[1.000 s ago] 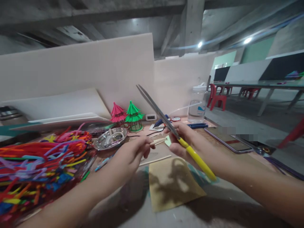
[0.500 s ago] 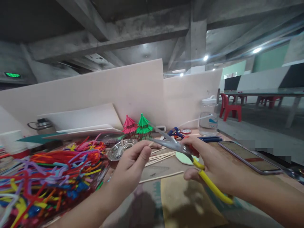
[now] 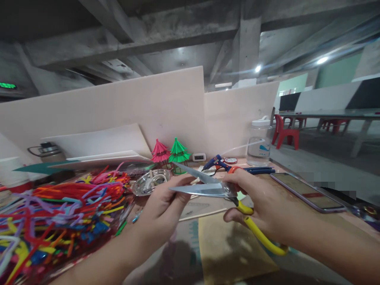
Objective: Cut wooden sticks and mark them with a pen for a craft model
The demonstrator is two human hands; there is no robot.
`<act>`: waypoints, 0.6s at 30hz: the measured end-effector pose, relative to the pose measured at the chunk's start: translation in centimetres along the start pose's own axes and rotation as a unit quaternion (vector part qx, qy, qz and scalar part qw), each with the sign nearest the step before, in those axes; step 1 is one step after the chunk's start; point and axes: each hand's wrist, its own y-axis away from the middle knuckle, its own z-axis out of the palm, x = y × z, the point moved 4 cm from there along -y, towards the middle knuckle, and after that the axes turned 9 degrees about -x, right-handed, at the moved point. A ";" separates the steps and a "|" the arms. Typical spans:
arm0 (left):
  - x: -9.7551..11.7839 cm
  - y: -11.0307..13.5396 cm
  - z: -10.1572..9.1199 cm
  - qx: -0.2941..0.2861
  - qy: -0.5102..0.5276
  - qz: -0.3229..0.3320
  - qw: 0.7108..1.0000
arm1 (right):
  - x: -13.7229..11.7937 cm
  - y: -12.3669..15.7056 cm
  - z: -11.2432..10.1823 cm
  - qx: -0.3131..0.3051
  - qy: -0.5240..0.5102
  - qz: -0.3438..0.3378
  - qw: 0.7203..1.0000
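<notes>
My right hand grips yellow-handled scissors, whose two blades stand apart and point left. Between the blades, the pale end of a thin wooden stick shows at the fingertips of my left hand. That hand is closed round the stick, and the lower blade crosses in front of its fingers. Below the scissors another wooden stick lies on the table, close to a yellow-brown sheet. Behind my left hand sits a shiny metal dish with small pieces in it.
Colourful pipe cleaners pile up at left. A pink paper-like tree and a green one stand at the back. A glue gun, a water bottle and a phone lie or stand toward the right.
The scissors have turned so that their blades now lie across my left fingers, spread round the stick's end. My left hand has rolled slightly, and the view has shifted a little.
</notes>
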 end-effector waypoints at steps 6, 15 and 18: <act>1.0 -0.5 0.4 -0.032 0.004 0.023 0.999 | 0.1 0.3 0.4 -0.006 0.010 -0.017 1.000; 0.9 -0.4 0.6 -0.051 0.023 0.005 0.998 | 0.1 0.1 0.3 -0.018 0.015 -0.031 0.999; 0.7 -0.2 0.5 -0.051 -0.001 0.001 0.999 | 0.1 0.2 0.3 -0.013 0.019 -0.035 0.999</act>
